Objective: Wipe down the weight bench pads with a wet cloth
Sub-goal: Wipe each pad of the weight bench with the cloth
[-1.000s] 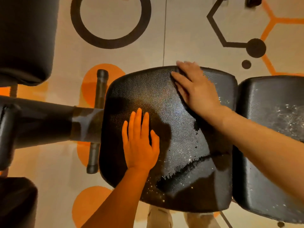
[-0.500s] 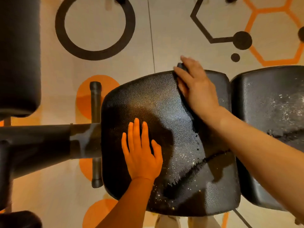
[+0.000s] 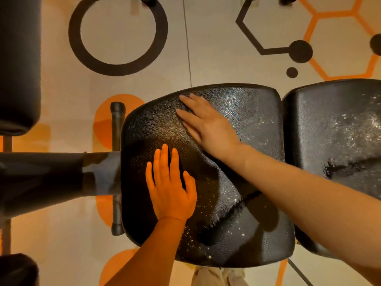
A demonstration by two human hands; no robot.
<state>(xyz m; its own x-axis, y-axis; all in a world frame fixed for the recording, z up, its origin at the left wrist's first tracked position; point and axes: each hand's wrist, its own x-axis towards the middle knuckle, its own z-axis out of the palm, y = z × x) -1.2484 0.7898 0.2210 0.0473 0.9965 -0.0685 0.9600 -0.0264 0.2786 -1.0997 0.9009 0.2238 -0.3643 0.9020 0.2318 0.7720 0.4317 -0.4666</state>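
Note:
The black textured seat pad (image 3: pixel 257 124) fills the middle of the head view, with wet streaks and droplets on its near right part. My left hand (image 3: pixel 171 190) lies flat on its near left part, fingers apart, holding nothing. My right hand (image 3: pixel 208 124) presses flat on the pad's far middle. A dark cloth (image 3: pixel 185 107) shows only as a small bit between its fingertips; the rest is hidden under the palm. The second black pad (image 3: pixel 329 120) adjoins on the right, speckled with white flecks and a dark wet streak.
The bench's dark frame beam (image 3: pixel 51 176) runs left from the seat, crossed by a black foot bar (image 3: pixel 117 124). A black roller pad (image 3: pixel 18 62) is at upper left, another (image 3: pixel 16 269) at lower left. The floor has orange and black graphics.
My right hand has slid left and slightly nearer across the seat pad, away from its far edge, with the cloth under it. My left hand stays flat in place.

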